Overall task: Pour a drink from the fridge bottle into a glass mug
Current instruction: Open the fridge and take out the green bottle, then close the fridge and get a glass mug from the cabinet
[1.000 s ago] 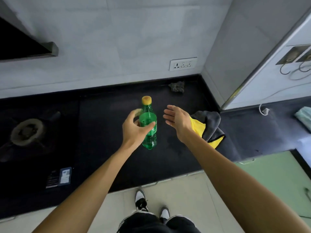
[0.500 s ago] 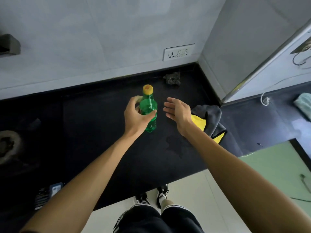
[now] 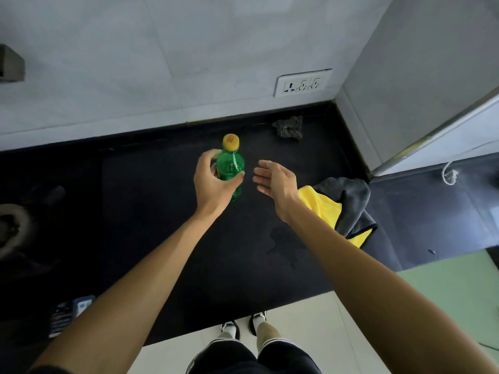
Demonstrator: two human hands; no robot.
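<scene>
A small green plastic bottle (image 3: 231,165) with a yellow cap stands upright on the black countertop (image 3: 151,211). My left hand (image 3: 213,182) grips the bottle's body, thumb on the right side and fingers curled round the left. My right hand (image 3: 275,182) hovers just right of the bottle, fingers straight and relaxed, holding nothing and not touching it. No glass mug is in view.
A yellow and grey cloth (image 3: 343,209) lies right of my right hand. A dark scrubber (image 3: 288,126) sits near the back wall under a wall socket (image 3: 302,83). A gas burner (image 3: 10,228) is at far left. A wet patch (image 3: 280,244) marks the counter.
The bottle in my left hand has gone from above the counter, farther back, down onto it. The view has shifted right, and the right hand stays beside the bottle.
</scene>
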